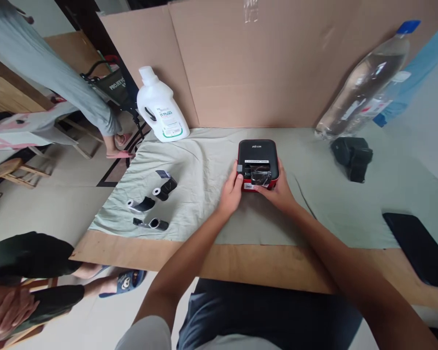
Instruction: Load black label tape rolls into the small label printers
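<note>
Head view looks down on a big sheet of brown cardboard (263, 63) standing upright as a backdrop behind my work surface. Below it a pale green cloth (204, 160) lies spread over the wooden tabletop (241, 265), whose bare edge shows nearest to me. At far right a large clear plastic bottle (365, 82) with a blue cap leans tilted against the cardboard, and at the back left a white jug (162, 108) stands upright at the cloth's corner. A flat black slab (418, 248) lies at the right edge of the cloth, and a lumpy black object (352, 155) sits near the foot of the bottle; I cannot tell what either is. In the middle of the cloth rests a small black and red label printer (258, 163), and both my hands are on it: my left hand (231, 192) grips its left side with the thumb up on the top edge, and my right hand (279, 190) wraps the right front corner, fingers curled close round the casing. Well to the left of the printer three small rolls (153, 201) with black tape lie apart from each other on the cloth. Off the table at left, another person's sleeve and legs are in view
</note>
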The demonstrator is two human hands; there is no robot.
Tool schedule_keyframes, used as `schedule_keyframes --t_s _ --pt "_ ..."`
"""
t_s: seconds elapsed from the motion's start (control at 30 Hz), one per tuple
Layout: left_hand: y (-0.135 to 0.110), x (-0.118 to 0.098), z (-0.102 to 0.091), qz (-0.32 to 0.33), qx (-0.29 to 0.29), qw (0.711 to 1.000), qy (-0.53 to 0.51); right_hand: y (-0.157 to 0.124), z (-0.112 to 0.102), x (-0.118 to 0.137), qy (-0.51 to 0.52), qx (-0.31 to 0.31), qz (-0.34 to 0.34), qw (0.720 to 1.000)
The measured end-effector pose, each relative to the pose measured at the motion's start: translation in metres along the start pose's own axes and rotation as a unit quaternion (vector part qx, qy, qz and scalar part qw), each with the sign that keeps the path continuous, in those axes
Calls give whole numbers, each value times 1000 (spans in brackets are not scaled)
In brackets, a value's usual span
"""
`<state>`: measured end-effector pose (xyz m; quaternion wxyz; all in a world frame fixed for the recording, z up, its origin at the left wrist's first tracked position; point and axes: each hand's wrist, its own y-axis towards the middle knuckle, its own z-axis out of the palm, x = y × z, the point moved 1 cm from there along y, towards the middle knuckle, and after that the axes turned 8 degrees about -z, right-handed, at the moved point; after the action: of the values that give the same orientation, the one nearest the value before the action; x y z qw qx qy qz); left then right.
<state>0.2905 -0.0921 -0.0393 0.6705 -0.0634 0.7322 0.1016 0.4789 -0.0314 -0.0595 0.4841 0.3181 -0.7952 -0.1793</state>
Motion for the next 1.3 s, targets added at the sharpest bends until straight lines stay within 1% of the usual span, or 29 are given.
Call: schedule_keyframes --t_s 0.17,0.37,0.53,0.73,1.03,1.3 --pt "0 7 -9 -20 -7 1000 15 -4 14 0 9 -14 19 1000" --pt "2 10 -10 -10 -4 1000 18 -9 21 -3 15 -30 29 999" --pt "0 7 -10 -16 -6 1000 19 -10 20 -4 12 -28 21 999" --pt "-2 10 -7 -11 -9 1000 26 -10 17 -5 5 -13 17 1000" --pt "-4 13 -8 -15 -10 999 38 -12 17 -9 4 -5 24 1000" --pt "-4 15 -9 -2 -17 999 39 -16 17 -13 -7 13 31 999"
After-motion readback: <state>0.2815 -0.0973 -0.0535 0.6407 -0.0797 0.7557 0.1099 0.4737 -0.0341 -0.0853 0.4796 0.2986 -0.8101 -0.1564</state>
